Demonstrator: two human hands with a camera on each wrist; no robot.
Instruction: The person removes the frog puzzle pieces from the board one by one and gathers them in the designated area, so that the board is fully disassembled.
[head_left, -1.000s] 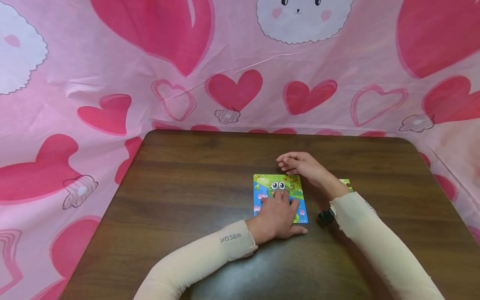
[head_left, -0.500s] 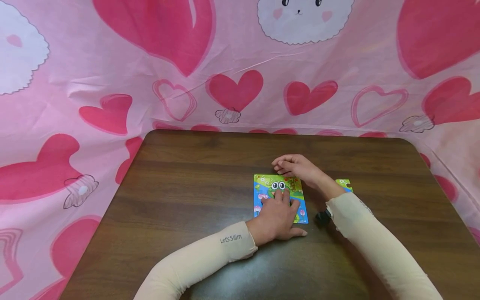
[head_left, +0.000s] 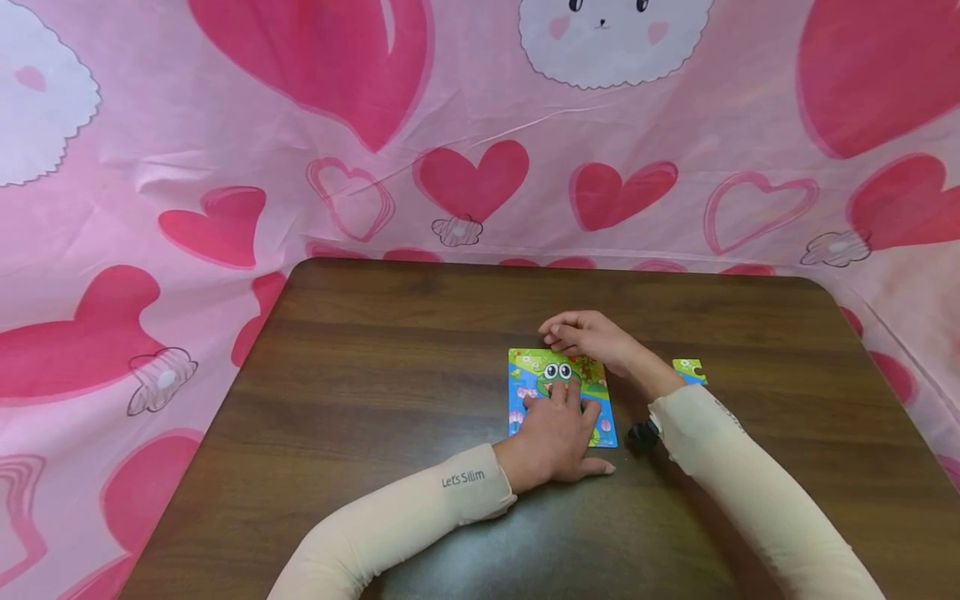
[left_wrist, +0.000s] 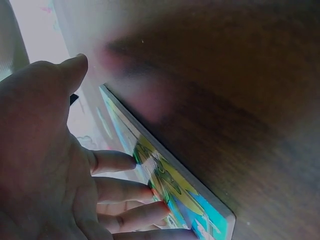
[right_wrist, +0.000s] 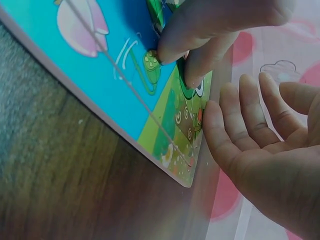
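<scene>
A square frog picture puzzle [head_left: 596, 388] in green and blue lies flat on the table. My left hand [head_left: 551, 435] rests on it with spread fingers, hiding most of the frog below the eyes; in the left wrist view its fingertips touch the picture [left_wrist: 172, 182]. At the puzzle's far edge is my right hand [head_left: 594, 340], fingers loosely bent and nothing held. From the right wrist camera, the little-finger side of the right hand [right_wrist: 260, 132] is against or very near the board's edge. A thin seam runs across the puzzle [right_wrist: 112, 92] there.
A loose puzzle piece [head_left: 687, 367], green and blue with a notch, lies to the right, partly hidden behind the right forearm. The brown wooden table [head_left: 375, 358] meets a pink heart-patterned cloth [head_left: 480, 108] at the back. A black device [head_left: 642, 435] sits under the right wrist.
My right hand has moved a little to the left and nearer along the puzzle's far edge. More of the loose piece shows past the right forearm. The left hand stays on the puzzle.
</scene>
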